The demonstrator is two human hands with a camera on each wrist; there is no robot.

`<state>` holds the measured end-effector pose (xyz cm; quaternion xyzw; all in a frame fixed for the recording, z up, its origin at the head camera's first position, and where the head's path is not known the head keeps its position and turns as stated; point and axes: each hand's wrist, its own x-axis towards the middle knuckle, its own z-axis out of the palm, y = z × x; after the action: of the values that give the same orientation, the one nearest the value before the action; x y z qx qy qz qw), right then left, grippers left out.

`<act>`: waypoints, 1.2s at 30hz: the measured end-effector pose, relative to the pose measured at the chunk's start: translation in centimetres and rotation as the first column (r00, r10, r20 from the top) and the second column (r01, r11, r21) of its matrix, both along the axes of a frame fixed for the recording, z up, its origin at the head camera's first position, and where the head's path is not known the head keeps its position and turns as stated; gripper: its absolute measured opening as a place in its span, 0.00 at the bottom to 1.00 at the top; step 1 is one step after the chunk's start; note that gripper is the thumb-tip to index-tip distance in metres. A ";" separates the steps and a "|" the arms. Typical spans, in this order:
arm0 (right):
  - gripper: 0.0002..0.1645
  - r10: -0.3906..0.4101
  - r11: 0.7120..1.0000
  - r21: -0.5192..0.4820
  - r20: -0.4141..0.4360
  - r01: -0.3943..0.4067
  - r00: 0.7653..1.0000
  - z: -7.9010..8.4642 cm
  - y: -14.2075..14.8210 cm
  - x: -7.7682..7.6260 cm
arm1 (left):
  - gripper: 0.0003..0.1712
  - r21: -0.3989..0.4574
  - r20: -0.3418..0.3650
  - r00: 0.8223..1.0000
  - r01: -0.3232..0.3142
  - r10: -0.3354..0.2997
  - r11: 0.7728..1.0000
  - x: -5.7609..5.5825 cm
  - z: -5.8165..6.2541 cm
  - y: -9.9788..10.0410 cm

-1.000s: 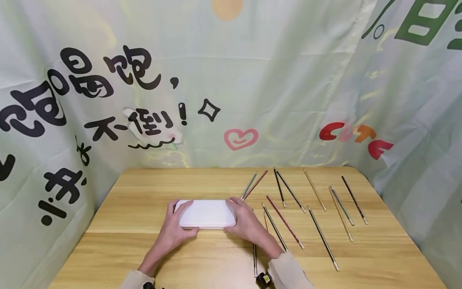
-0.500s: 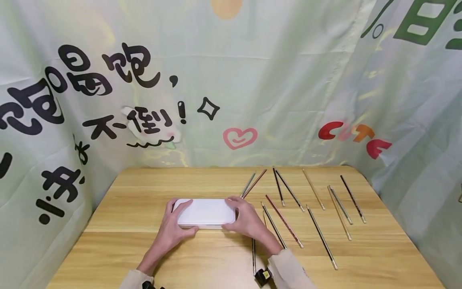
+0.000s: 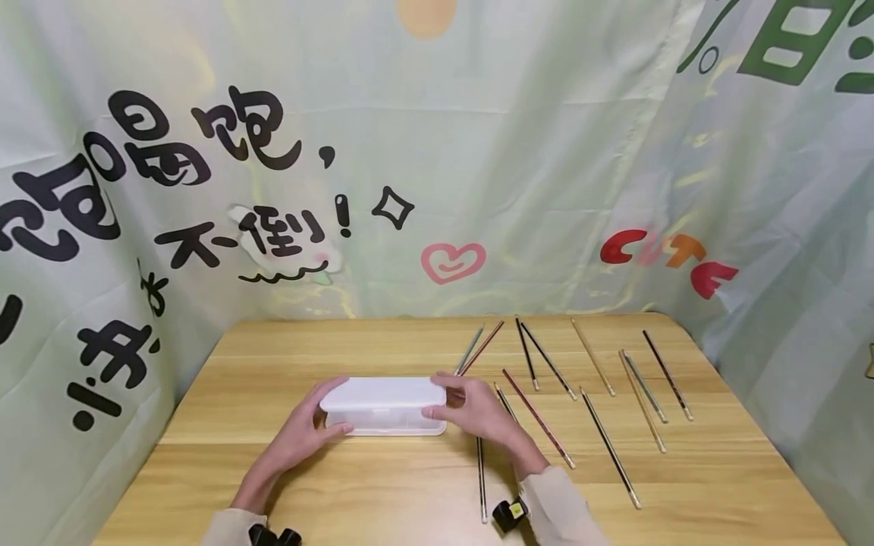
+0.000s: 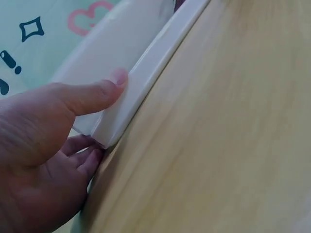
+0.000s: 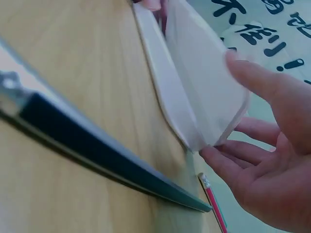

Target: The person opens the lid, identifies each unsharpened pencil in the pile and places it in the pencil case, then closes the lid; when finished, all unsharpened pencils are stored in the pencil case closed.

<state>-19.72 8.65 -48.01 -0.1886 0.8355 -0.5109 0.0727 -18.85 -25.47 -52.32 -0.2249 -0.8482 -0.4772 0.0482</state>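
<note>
A white plastic pencil box (image 3: 382, 422) stands on the wooden table in front of me. Its lid (image 3: 382, 392) is raised along the near side, and a gap shows between lid and base. My left hand (image 3: 300, 431) holds the left end, thumb on the base's front wall and fingers round behind, as the left wrist view shows. At the right end, my right hand (image 3: 486, 415) has its thumb at the lid's front corner and its fingers at the back (image 5: 238, 150). The lid (image 5: 209, 77) stands tilted away from the base in the right wrist view. The box's inside is mostly hidden.
Several pencils lie scattered over the table's right half, among them a red one (image 3: 539, 417) and a black one (image 3: 611, 447). Another black pencil (image 3: 482, 485) lies beside my right wrist. Printed cloth (image 3: 546, 189) hangs behind the table (image 3: 205, 470) and at both sides.
The box lid has come up at the near edge, where it lay closed before. My right thumb has risen with it, and my left hand has shifted slightly to the left.
</note>
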 end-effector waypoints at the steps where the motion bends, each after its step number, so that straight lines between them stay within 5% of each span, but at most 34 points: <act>1: 0.38 -0.017 1.000 -0.024 0.000 0.017 1.000 0.1 0.1 0.0 | 0.47 0.028 0.012 1.000 -0.003 0.003 1.000 -0.1 0.0 0.0; 5: 0.34 -0.123 0.990 -0.069 -0.014 0.122 0.992 0.3 0.0 -0.4 | 0.53 0.102 0.053 0.998 -0.051 0.046 0.993 -0.3 -0.4 0.1; 12: 0.32 -0.271 0.959 -0.112 -0.086 0.261 0.959 0.3 -0.9 -1.4 | 0.48 0.140 0.080 0.993 -0.101 0.091 0.985 -0.6 -0.7 0.3; 23: 0.24 -0.351 0.935 -0.111 -0.135 0.338 0.927 -0.2 -1.5 -1.8 | 0.53 0.005 0.045 0.996 -0.083 0.082 0.997 -0.6 -0.9 -0.1; 29: 0.21 -0.350 0.937 -0.075 -0.148 0.342 0.925 -0.5 -1.4 -2.0 | 0.50 -0.117 0.003 0.990 -0.139 0.140 0.983 -0.4 -0.5 -0.2; 36: 0.20 -0.376 0.927 -0.056 -0.131 0.372 0.917 -0.7 -1.5 -2.5 | 0.50 -0.129 -0.002 0.993 -0.118 0.119 0.985 -0.2 -0.3 -0.6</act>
<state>-22.27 7.17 -48.66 -0.0618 0.8514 -0.5135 -0.0876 -19.09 -26.06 -52.61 -0.1754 -0.8891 -0.4185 0.0598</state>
